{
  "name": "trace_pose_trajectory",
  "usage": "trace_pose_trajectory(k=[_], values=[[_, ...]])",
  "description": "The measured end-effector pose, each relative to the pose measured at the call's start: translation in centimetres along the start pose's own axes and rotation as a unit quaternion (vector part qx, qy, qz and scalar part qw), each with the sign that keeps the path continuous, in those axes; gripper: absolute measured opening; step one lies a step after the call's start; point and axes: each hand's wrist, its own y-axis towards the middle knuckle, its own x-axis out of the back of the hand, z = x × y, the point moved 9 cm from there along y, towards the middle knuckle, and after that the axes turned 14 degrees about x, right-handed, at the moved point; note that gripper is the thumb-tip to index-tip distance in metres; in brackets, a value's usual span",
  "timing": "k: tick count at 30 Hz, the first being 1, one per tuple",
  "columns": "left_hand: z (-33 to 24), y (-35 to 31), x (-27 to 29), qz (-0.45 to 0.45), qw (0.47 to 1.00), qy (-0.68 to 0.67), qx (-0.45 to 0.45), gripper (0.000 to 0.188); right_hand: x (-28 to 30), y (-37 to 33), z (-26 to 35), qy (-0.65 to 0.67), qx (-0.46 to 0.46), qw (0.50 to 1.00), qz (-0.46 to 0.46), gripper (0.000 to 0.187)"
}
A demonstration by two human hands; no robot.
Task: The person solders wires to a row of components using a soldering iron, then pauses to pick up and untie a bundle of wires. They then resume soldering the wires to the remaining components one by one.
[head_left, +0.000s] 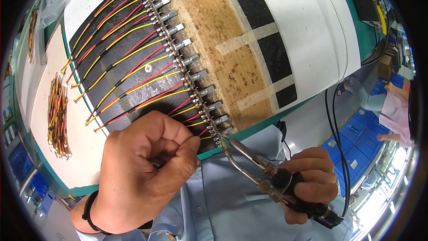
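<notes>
My right hand (314,178) is wrapped round a black-handled soldering iron (247,154) with a thin bent metal feed tube (240,168) alongside. Its tip meets the near end of a row of small metal-shafted components (199,75), at their solder lugs. Just left of that tip, my left hand (138,169) is closed in a pinch on a red and yellow wire pair (205,135), whose short ends show beyond the thumb and reach the lugs. The rest of that pair is hidden by the hand. Further along the row, similar wire pairs (127,64) run left from the lugs.
A bundle of loose red, yellow and black wires (58,116) lies on a pale board at left. The components rest along a brown, stained board (218,31) with tape strips. Black cables (334,120) hang at right. Another person (394,111) and blue crates (356,138) appear beyond.
</notes>
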Motion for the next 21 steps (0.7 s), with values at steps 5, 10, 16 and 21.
trace_pose_trajectory(k=[5, 10, 16, 21], values=[[0.1, -0.2, 0.0, -0.012, 1.0, 0.011, -0.018, 0.01, -0.3, 0.2, 0.1, -0.002, 0.015, 1.0, 0.015, 0.046], [0.0, -0.9, -0.1, -0.059, 0.997, 0.03, -0.041, 0.012, -0.7, 0.0, 0.1, -0.002, 0.031, 1.0, -0.005, 0.046], [0.0, -1.1, 0.0, -0.091, 0.994, 0.038, -0.038, 0.012, -0.8, -0.1, 0.1, 0.0, 0.034, 0.999, -0.004, 0.046], [0.0, -1.1, 0.2, -0.093, 0.993, 0.051, -0.053, 0.013, -1.0, 0.1, 0.2, -0.002, 0.029, 1.0, 0.012, 0.044]])
